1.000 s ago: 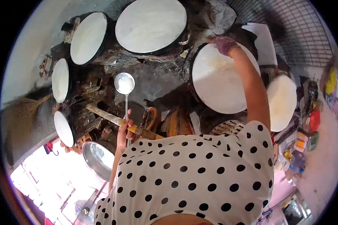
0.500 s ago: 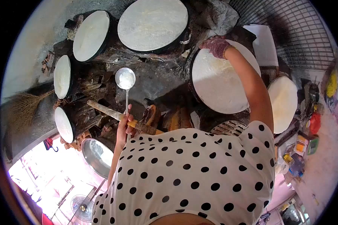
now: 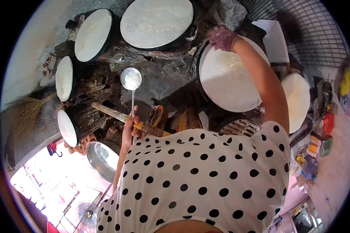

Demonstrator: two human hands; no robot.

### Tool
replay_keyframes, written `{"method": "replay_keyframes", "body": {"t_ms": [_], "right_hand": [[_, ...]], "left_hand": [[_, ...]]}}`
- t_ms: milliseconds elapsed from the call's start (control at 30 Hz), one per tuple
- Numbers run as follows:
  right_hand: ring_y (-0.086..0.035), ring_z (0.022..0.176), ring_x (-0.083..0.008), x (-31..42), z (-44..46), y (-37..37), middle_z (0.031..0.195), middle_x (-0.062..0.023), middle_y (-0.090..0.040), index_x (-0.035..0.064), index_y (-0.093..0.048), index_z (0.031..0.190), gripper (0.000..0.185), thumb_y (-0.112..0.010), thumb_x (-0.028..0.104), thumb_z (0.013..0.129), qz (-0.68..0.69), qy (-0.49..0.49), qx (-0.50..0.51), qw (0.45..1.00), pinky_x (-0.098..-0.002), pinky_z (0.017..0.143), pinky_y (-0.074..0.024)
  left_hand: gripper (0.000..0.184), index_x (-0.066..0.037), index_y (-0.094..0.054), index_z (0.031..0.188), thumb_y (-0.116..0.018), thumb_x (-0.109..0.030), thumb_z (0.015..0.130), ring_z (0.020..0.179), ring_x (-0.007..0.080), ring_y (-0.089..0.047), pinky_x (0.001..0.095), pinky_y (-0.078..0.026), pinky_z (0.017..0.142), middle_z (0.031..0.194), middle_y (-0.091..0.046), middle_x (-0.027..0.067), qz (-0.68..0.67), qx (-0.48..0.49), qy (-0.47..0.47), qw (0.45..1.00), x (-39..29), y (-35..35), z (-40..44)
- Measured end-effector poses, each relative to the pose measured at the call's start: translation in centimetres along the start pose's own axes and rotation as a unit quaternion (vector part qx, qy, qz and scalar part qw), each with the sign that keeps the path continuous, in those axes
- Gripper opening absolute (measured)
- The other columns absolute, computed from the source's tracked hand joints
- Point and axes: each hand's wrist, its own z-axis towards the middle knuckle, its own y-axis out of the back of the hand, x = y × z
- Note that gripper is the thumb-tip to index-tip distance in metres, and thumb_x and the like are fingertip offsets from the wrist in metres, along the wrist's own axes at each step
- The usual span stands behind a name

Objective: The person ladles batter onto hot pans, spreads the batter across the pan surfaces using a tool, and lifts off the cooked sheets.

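Observation:
My left hand (image 3: 130, 126) is closed round the handle of a metal ladle (image 3: 133, 93), whose bowl holds something white. A wooden stick (image 3: 111, 112) with a yellow part crosses the same hand; whether the fingers grip it too is unclear. My right hand (image 3: 224, 38), in a purplish knitted glove, is at the far left rim of a round griddle (image 3: 231, 83) with a pale, whitish surface. Its fingertips are dark and blurred against the rim, so their grip cannot be made out. Between the hands, split firewood (image 3: 186, 119) lies near my body.
Several more pale-topped griddles stand around me, including a large one (image 3: 157, 23) ahead. A white sheet (image 3: 273, 40) and a wire mesh rack (image 3: 299, 35) are at the far right. A metal basin (image 3: 103, 159) and a straw broom (image 3: 27, 112) are on the left.
My right hand has shifted slightly away from me, nearer the griddle's far rim. The ladle stays in my left hand, almost unmoved. The whole view has shifted a little.

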Motion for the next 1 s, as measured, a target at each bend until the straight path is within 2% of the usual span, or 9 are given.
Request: {"method": "replay_keyframes", "body": {"t_ms": [100,200,267,400,500,667,767,867,1000], "right_hand": [[-0.058,0.102,-0.0248,-0.6,-4.5,1.2,0.102,-0.0038,-0.064,0.015,-0.07,0.093,0.021,-0.067,0.029,0.077,0.106,-0.02,-0.057,0.993,-0.0413,0.094,-0.0404],[-0.058,0.101,-0.0242,0.6,-10.5,3.6,0.102,-0.0036,-0.064,0.0148,-0.071,0.093,0.019,-0.065,0.027,0.079,0.027,-0.006,-0.085,0.996,-0.0414,0.094,-0.04],[-0.054,0.111,-0.021,0.4,-13.1,1.8,0.115,-0.0014,-0.059,0.018,-0.065,0.099,0.021,-0.062,0.026,0.08,0.022,-0.052,-0.048,0.997,-0.0416,0.107,-0.0298],[-0.05,0.118,-0.024,1.5,-17.7,0.2,0.127,-0.0031,-0.056,0.0199,-0.053,0.129,0.05,-0.065,0.03,0.081,-0.079,-0.112,-0.256,0.957,-0.0413,0.103,-0.0346],[-0.056,0.107,-0.0223,5.3,-19.4,2.9,0.123,-0.005,-0.058,0.0204,-0.049,0.133,0.049,-0.06,0.028,0.086,0.065,-0.265,-0.38,0.884,-0.0383,0.096,-0.0409],[-0.052,0.115,-0.0226,18.7,-16.1,-5.0,0.126,-0.0072,-0.057,0.0169,-0.052,0.133,0.06,-0.06,0.05,0.083,0.155,-0.379,-0.306,0.86,-0.0408,0.099,-0.0355],[-0.033,0.133,-0.0351,26.0,-13.2,-3.6,0.145,-0.0159,-0.036,0.0151,-0.032,0.144,0.086,-0.058,0.062,0.077,0.259,-0.372,-0.226,0.862,-0.0529,0.111,-0.0186],[-0.029,0.135,-0.0345,28.6,-11.0,-4.8,0.147,-0.0128,-0.034,0.0176,-0.031,0.145,0.085,-0.064,0.053,0.076,0.23,-0.357,-0.244,0.872,-0.0533,0.11,-0.0183],[-0.055,0.103,-0.0305,26.5,-11.4,-5.1,0.106,-0.0128,-0.062,0.0108,-0.063,0.105,0.034,-0.059,0.036,0.083,0.225,-0.403,-0.237,0.855,-0.0505,0.096,-0.0363]], "left_hand": [[0.045,-0.01,-0.037,0.14,-0.05,-0.02,0.098,0.043,-0.0013,-0.037,0.0129,-0.036,0.035,0.081,-0.053,-0.0045,0.006,-0.004,0.01,1.0,0.1,-0.4,0.1],[0.045,-0.01,-0.037,0.14,-0.051,-0.02,0.097,0.042,-0.0006,-0.037,0.0134,-0.035,0.034,0.08,-0.054,-0.0046,0.005,-0.008,0.019,1.0,0.0,-0.1,0.1],[0.046,-0.01,-0.037,0.139,-0.052,-0.019,0.097,0.042,0.0,-0.037,0.0135,-0.035,0.034,0.08,-0.054,-0.0041,-0.015,0.023,0.025,0.999,-0.1,0.0,0.5],[0.044,-0.01,-0.038,0.138,-0.051,-0.017,0.097,0.042,0.0012,-0.037,0.0153,-0.038,0.034,0.081,-0.055,-0.0025,-0.006,0.041,0.053,0.998,-0.9,-0.9,0.9],[0.044,-0.01,-0.037,0.139,-0.051,-0.016,0.097,0.041,0.0019,-0.037,0.0153,-0.041,0.035,0.081,-0.055,-0.0016,-0.024,0.046,0.062,0.997,-0.9,-2.1,0.9],[0.044,-0.01,-0.037,0.139,-0.05,-0.016,0.098,0.041,0.0018,-0.038,0.0148,-0.04,0.034,0.08,-0.055,-0.0015,-0.005,0.065,0.066,0.996,-1.1,-1.8,1.2],[0.043,-0.011,-0.037,0.139,-0.049,-0.015,0.098,0.042,0.0016,-0.038,0.015,-0.039,0.034,0.079,-0.054,-0.002,0.003,0.055,0.067,0.996,-1.1,-1.7,1.1],[0.043,-0.011,-0.037,0.139,-0.049,-0.016,0.098,0.042,0.001,-0.037,0.0153,-0.037,0.033,0.079,-0.054,-0.0026,0.018,0.037,0.059,0.997,-1.2,-1.7,0.9],[0.046,-0.011,-0.031,0.143,-0.045,-0.02,0.1,0.043,0.0008,-0.039,0.0173,-0.044,0.037,0.081,-0.051,-0.0052,0.062,0.057,0.048,0.995,-1.1,-1.2,0.8]]}}
